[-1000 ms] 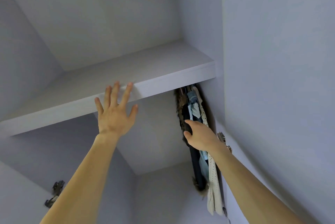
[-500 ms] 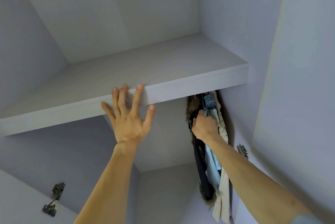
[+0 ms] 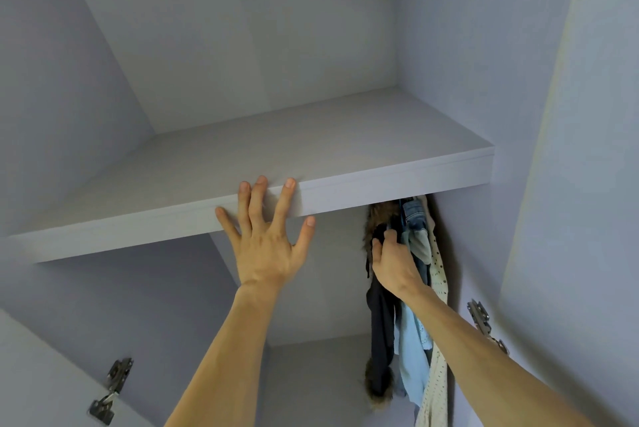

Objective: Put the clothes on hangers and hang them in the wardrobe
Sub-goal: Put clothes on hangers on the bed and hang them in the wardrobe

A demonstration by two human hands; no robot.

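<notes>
Your left hand (image 3: 266, 243) lies flat against the front edge of the shelf (image 3: 345, 150), all 5 fingers straight and fanned wide, 3 fingertips reaching the top lip and the thumb splayed below the board.

Your right hand (image 3: 392, 264) is up under the shelf at the right, thumb and fingers curled round a bunched fold of the coat (image 3: 380, 330), near its top.

The wardrobe (image 3: 242, 46) is pale grey laminate throughout, matt and smooth, its flat panels meeting in crisp corners. The shelf is a thick, square-edged slab with a thin seam running along its face.

The clothes (image 3: 420, 247) hang in a tight bunch in the lower right corner, pressed together against the side wall. Their tops vanish behind the shelf, so what they hang from is hidden.

- The coat is dark and limp, with shaggy brown fur (image 3: 378, 388) at its hem and more at the collar.
- The jeans (image 3: 413, 216) are stiff blue denim, just below the shelf edge.
- The shirt (image 3: 413, 350) is soft and light blue, and falls in loose folds beside the coat.
- The top (image 3: 437, 378) is cream with small dark dots, and hangs nearest the wall.

A steel hinge (image 3: 114, 385) sits low at the left. A 2nd hinge (image 3: 480, 317) sits just right of your right forearm.
</notes>
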